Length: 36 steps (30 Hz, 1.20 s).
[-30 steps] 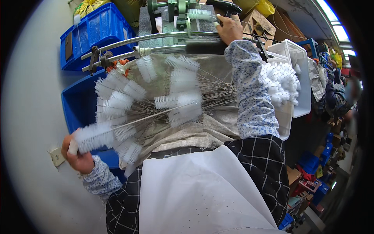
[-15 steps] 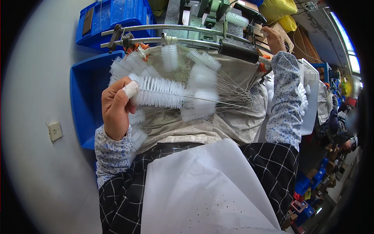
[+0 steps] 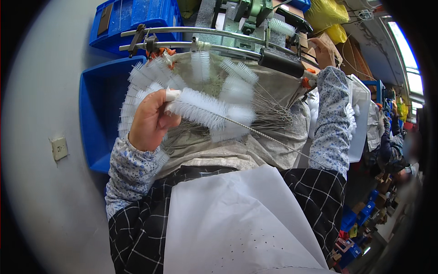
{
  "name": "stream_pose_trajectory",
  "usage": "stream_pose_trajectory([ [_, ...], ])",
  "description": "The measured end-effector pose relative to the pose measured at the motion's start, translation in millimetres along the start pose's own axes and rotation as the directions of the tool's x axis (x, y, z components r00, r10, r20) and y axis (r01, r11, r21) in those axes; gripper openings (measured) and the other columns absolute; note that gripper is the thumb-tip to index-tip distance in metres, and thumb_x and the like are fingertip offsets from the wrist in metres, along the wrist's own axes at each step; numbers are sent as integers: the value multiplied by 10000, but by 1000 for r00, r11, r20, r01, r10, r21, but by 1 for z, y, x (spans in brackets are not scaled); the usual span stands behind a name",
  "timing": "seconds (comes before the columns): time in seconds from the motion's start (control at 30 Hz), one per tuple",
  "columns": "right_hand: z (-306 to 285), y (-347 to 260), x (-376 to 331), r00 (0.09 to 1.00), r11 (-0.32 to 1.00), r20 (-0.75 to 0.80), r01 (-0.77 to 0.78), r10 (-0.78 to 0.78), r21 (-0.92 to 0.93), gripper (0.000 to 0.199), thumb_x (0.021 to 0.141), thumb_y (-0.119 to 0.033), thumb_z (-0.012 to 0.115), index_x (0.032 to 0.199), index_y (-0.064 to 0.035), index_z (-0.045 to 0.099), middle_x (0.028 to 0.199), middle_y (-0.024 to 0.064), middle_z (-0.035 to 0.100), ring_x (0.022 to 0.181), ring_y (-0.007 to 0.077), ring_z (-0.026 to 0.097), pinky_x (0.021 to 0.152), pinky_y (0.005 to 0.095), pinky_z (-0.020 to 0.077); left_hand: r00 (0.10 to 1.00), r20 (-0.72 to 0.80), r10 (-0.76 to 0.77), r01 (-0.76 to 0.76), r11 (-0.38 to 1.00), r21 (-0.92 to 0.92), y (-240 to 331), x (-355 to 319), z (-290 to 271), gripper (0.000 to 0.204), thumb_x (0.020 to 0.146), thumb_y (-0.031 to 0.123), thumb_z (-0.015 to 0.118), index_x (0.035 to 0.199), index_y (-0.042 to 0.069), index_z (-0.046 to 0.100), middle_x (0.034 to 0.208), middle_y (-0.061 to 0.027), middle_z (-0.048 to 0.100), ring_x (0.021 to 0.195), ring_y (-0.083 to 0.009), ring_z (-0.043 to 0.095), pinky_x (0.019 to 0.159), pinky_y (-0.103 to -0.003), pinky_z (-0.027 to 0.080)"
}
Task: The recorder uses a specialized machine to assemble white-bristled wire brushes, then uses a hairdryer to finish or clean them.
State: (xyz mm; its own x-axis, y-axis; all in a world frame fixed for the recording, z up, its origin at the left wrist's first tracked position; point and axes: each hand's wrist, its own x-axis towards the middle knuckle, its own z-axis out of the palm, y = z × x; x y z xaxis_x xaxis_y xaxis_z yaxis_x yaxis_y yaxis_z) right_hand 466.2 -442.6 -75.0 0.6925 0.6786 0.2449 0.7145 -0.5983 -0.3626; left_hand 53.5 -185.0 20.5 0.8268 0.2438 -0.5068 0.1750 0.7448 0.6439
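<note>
Compared with half a second earlier: left hand [image 3: 148, 121] and its brush slightly lower and nearer the chest; right hand [image 3: 323, 48] unchanged at the machine.

Left hand: grip closed around the capped end of a white bottle brush [image 3: 198, 108], thumb and fingers wrapped on the tip. Brush long axis nearly level, sloping down toward the right; bristle head just beside the hand, twisted wire stem [image 3: 278, 142] trailing right and downward to the right sleeve.

Fan of like white brushes [image 3: 150, 77] spread behind on a grey cloth [image 3: 273, 91], bristles outward, wires converging right.

Right hand: raised by the black roller [image 3: 281, 63] of the green machine [image 3: 253, 9]; grip state cannot be told.

Blue bins [image 3: 98, 105] at left.
</note>
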Motion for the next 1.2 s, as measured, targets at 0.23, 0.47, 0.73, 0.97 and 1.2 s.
stream_pose_trajectory([
  [0.23, -20, 74, -12, 986, 996, -166, -44, 31, -74, 219, 760, -58, 482, 953, -131, 554, 842, 87, 596, 770, 185, 583, 676, 269, 442, 925, -298, 235, -235, 971, 35, 28, -49, -59, 273, 862, 233, 416, 649, 75, 482, 479, 48, 358, 387, -32, 262, 417, -203, 261],
  [0.47, -83, -49, -80, 881, 861, 470, -284, 60, 423, 179, 807, -54, 524, 982, -25, 551, 863, 2, 566, 799, 72, 502, 733, 200, 392, 754, -533, 383, -379, 917, 123, 20, -112, -120, 254, 859, 230, 427, 664, 80, 491, 469, 57, 343, 369, -34, 229, 427, -202, 263],
  [0.73, 18, -89, -155, 916, 965, 402, -124, 21, 231, 671, 761, -239, 603, 1262, 16, 237, 1267, 183, 330, 1203, 258, 285, 981, 324, 227, 797, -509, 325, -152, 923, 353, -26, -111, -162, 208, 845, 202, 445, 727, 51, 523, 568, 21, 456, 434, -30, 326, 409, -179, 260],
  [0.97, 63, -91, -198, 886, 962, 457, -58, -74, 269, 751, 746, -296, 608, 1278, 17, 179, 1285, 175, 297, 1213, 284, 256, 994, 346, 203, 839, -463, 287, 91, 765, 638, -62, -101, -171, 241, 877, 261, 419, 792, 55, 513, 584, 11, 498, 499, -24, 409, 456, -156, 319],
  [1.2, 59, -104, -197, 908, 941, 417, -112, -33, 318, 683, 765, -281, 582, 1263, 12, 218, 1258, 180, 316, 1206, 305, 242, 1001, 358, 183, 899, -435, -42, 417, 383, 824, -78, -137, -141, 184, 828, 181, 430, 883, 25, 510, 604, -30, 555, 499, -85, 459, 480, -225, 364],
])
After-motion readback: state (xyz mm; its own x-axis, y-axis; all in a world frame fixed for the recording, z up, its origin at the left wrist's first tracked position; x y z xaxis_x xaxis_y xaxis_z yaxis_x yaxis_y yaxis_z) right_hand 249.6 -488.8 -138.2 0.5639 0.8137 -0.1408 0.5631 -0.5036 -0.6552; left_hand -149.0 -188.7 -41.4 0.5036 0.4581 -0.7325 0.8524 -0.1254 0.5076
